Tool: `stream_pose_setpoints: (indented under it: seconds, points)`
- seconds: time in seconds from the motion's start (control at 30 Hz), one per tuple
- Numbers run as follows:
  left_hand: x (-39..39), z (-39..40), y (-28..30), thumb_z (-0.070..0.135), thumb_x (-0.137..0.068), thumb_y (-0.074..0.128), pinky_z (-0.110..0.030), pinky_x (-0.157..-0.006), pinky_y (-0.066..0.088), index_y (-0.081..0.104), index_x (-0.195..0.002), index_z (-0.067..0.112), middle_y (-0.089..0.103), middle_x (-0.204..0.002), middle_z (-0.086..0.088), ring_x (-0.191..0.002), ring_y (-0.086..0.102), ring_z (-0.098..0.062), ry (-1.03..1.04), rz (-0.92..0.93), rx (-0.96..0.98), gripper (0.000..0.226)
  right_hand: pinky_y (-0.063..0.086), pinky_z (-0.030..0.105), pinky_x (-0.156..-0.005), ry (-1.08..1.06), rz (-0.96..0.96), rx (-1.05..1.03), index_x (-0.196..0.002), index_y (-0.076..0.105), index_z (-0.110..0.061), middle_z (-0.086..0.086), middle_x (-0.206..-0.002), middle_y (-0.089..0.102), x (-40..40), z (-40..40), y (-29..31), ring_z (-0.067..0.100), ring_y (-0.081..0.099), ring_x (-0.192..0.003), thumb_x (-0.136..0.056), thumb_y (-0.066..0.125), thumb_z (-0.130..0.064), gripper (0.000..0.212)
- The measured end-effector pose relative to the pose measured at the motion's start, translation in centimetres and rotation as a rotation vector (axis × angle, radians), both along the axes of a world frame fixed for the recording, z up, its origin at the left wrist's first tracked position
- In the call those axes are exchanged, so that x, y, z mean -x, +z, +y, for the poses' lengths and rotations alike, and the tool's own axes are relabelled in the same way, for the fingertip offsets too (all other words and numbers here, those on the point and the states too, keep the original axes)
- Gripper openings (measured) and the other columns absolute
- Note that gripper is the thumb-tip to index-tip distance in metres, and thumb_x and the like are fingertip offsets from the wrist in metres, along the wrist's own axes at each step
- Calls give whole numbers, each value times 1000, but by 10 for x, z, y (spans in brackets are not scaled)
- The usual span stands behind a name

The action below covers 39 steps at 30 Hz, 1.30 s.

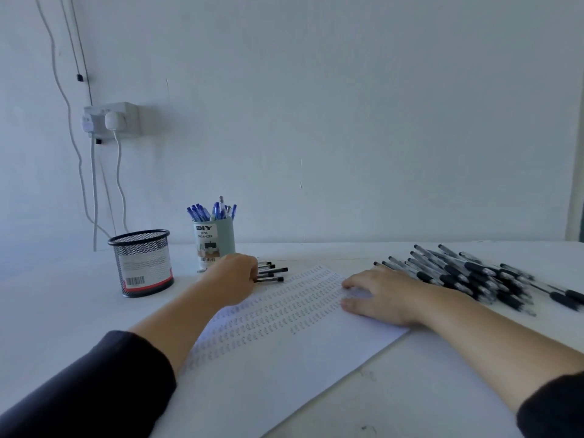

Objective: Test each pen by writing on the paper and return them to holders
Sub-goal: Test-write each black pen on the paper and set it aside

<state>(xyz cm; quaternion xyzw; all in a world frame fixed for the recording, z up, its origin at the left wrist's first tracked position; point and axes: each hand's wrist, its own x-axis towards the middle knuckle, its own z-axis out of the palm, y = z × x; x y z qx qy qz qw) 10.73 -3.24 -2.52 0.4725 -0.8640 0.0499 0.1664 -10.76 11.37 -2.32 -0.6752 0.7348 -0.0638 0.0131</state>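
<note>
The black pens lie in a small bunch at the paper's far edge, just beside the blue holder. They look light, stiff and prone to rolling, best pinched mid-barrel. The left hand curls around them. The right hand rests flat, fingers relaxed, on the paper.

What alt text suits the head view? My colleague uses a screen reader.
A left hand grips several black-tipped pens beside a pale blue pen-filled cup, while the right hand rests flat on scribble-covered white paper. A black mesh holder stands left; loose black pens lie right.
</note>
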Motion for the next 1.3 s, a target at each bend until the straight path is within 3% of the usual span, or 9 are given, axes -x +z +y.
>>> stream_pose_setpoints:
  seconds: [0.1,0.23,0.33,0.53,0.8,0.9,1.07,1.2,1.3]
  points:
    - [1,1,1,10,-98,43,-24,-76,46,52,-102,12,58,-97,-1,-86,56,-17,-20,0,49,10,19,39,-116,-3,-5,0,-144,35,-30,-5,-151,35,0,0,-1,17,22,-141,-95,39,-54,54]
    - [6,8,6,11,-101,34,-29,-66,50,40,-101,11,57,-88,-8,-77,58,-23,-61,234,141,5,20,39,-115,-7,-7,-3,-144,35,-29,-4,-151,34,1,-1,-1,17,24,-141,-95,39,-52,54]
    - [11,17,9,14,-99,40,-30,-71,43,36,-99,14,55,-93,-8,-82,53,-24,-72,346,181,4,24,38,-114,-19,0,4,-143,38,-29,-3,-149,37,3,-3,-2,18,28,-139,-96,38,-51,51]
    - [18,29,11,58,-78,60,-31,-75,31,39,-86,18,51,-81,3,-73,45,-17,37,224,271,47,24,39,-113,-42,23,-5,-142,39,-29,-3,-148,38,10,-5,-5,19,28,-138,-97,35,-51,50]
    - [18,33,9,80,-64,36,-31,-74,29,43,-72,16,51,-65,5,-66,47,-16,69,180,306,65,21,38,-115,-47,40,-13,-143,36,-31,-5,-150,35,9,-5,-5,20,23,-140,-98,33,-51,49]
    - [17,35,10,71,-53,22,-31,-71,27,39,-65,17,48,-60,5,-59,40,-12,35,243,292,58,22,39,-114,-46,40,-6,-139,41,-31,-5,-147,40,8,-4,-6,20,26,-139,-98,31,-53,48]
    - [16,36,10,61,-65,38,-30,-70,26,33,-63,19,46,-62,5,-57,36,-12,34,272,273,42,19,41,-115,-7,26,1,-141,39,-30,-7,-150,36,8,-4,-7,18,23,-141,-89,31,-67,64]
    - [17,34,10,63,-76,58,-30,-78,36,49,-83,18,47,-88,3,-79,45,-16,56,184,250,47,15,42,-117,24,-51,-56,-144,33,-32,-8,-152,30,1,-3,-5,16,17,-142,-47,29,-99,118]
    - [16,34,10,22,-88,60,-31,-81,50,58,-113,9,39,-115,-5,-90,50,-20,9,210,184,28,19,43,-116,16,-88,-77,-144,30,-38,-6,-153,27,0,-4,-8,19,17,-143,-24,34,-103,137]
